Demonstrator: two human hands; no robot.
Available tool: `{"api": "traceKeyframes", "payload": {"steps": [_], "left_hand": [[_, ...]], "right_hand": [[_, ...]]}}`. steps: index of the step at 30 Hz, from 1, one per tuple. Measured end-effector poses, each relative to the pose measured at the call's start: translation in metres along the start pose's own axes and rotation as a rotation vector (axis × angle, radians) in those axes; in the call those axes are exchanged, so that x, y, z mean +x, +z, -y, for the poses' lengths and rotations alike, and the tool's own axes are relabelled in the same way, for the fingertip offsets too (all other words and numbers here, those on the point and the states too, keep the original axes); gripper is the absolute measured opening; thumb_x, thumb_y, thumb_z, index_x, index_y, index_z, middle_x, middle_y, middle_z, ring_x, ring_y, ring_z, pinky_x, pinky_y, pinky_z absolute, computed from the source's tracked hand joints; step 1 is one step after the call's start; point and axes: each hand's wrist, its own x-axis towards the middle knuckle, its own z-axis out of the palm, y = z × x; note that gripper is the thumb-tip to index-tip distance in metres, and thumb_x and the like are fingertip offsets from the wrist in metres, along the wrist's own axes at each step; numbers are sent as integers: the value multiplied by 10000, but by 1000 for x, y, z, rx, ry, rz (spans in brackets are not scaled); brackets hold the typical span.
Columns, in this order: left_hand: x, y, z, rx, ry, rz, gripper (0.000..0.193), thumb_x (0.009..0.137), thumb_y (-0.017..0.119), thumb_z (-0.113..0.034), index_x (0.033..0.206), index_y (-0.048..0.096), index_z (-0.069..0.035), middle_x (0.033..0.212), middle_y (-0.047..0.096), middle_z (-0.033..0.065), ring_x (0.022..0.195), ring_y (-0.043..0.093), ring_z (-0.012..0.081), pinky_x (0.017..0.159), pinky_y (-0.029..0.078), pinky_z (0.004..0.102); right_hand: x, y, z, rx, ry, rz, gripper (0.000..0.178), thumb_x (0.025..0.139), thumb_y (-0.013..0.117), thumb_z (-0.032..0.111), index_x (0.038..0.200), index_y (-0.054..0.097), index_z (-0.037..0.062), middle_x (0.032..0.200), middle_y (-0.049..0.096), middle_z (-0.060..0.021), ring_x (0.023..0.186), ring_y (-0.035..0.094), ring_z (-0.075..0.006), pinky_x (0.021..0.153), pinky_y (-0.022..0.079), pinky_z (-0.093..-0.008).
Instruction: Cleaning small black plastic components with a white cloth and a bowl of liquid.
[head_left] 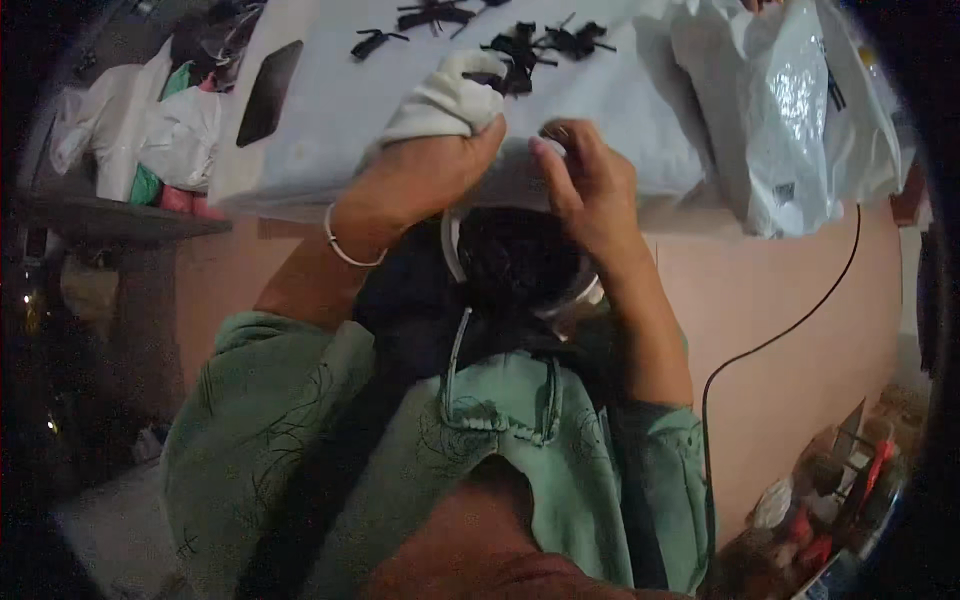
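Note:
My left hand point(462, 143) is closed around a bunched white cloth point(440, 103) above the table's near edge. The cloth covers much of the hand, and a small dark piece point(487, 78) shows at its far end. Close by on the right, my right hand point(592, 182) has its fingers curled and thumb near the index finger. Whatever sits between those fingertips is too small to make out. Just beyond the left hand lie several small black pieces with thin strips point(520, 55) on the white tabletop point(625, 120).
A dark phone point(270, 93) lies at the table's left. White plastic bags point(785, 130) stand at the right end, and more bags point(180, 140) fill a shelf at left. Below my hands, a dark round-rimmed container point(520, 255) is at my lap. A black cable point(765, 350) hangs at right.

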Motion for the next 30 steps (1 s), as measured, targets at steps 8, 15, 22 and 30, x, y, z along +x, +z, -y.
{"api": "traceKeyframes", "payload": {"steps": [8, 15, 22, 30], "left_hand": [[1, -12, -19, -461, -345, 208, 185, 857, 485, -196, 844, 561, -28, 719, 567, 39, 629, 505, 139, 581, 430, 299], [5, -15, -30, -828, -596, 208, 214, 831, 582, -208, 912, 519, -20, 682, 541, 1, 586, 500, 90, 534, 433, 247], [-12, 11, -15, -466, -145, -88, 340, 775, 637, -91, 1054, 468, 3, 898, 562, 89, 796, 547, 132, 673, 458, 249], [-11, 7, -10, -474, -182, 100, 229, 855, 529, -88, 1061, 511, 10, 807, 595, 41, 704, 541, 78, 633, 457, 211]], "right_hand": [[-1, -3, -3, -74, -105, -69, 82, 803, 599, 89, 847, 554, 36, 596, 506, -52, 502, 441, -85, 476, 375, -220], [-3, -3, -14, -65, -189, -89, 109, 824, 577, 121, 780, 559, 23, 603, 505, -32, 546, 442, -70, 519, 381, -223], [-4, 3, -1, 311, 226, 170, 245, 843, 546, 209, 755, 539, -20, 584, 487, -16, 568, 407, -70, 487, 364, -265], [-10, 4, 8, -48, -248, 133, 142, 759, 622, 107, 702, 528, 17, 604, 509, -133, 521, 519, -235, 476, 390, -293]]}}
